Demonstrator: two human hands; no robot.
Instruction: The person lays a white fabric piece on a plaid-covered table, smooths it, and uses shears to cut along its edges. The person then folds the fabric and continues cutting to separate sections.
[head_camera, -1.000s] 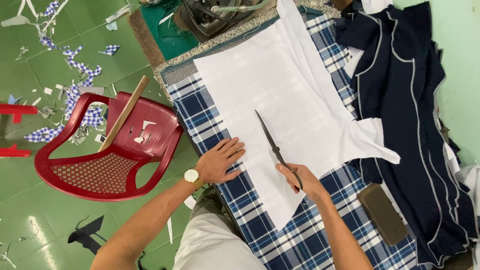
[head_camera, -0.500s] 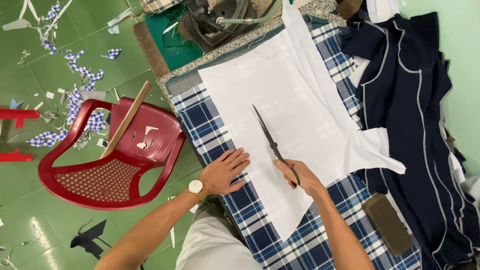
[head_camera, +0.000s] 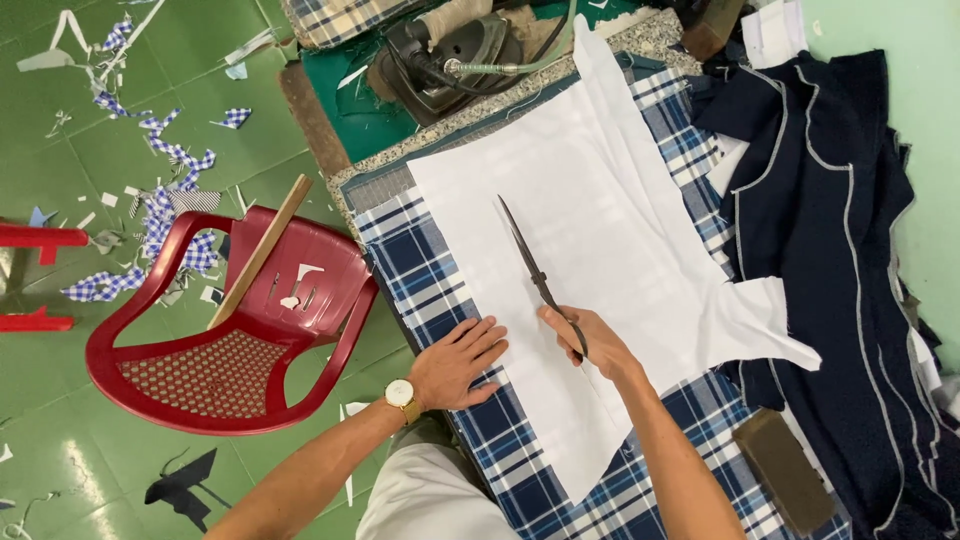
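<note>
Right hand (head_camera: 585, 340) is closed around the handles of the dark scissors (head_camera: 535, 270), blades together and lying on the white sheet (head_camera: 600, 220), tips pointing to the far left. Left hand (head_camera: 458, 362) is open, fingers spread, pressing flat on the blue plaid fabric (head_camera: 420, 270) at the white sheet's left edge; it holds nothing. A wristwatch (head_camera: 400, 396) sits on the left wrist. Both layers lie on the tabletop (head_camera: 470, 115). A dark iron (head_camera: 445, 55) rests at the far end. Navy fabric (head_camera: 840, 250) is piled to the right. 1 red plastic chair (head_camera: 230, 340) stands on the green floor (head_camera: 60, 470) to the left, a wooden stick (head_camera: 260, 252) across it.
</note>
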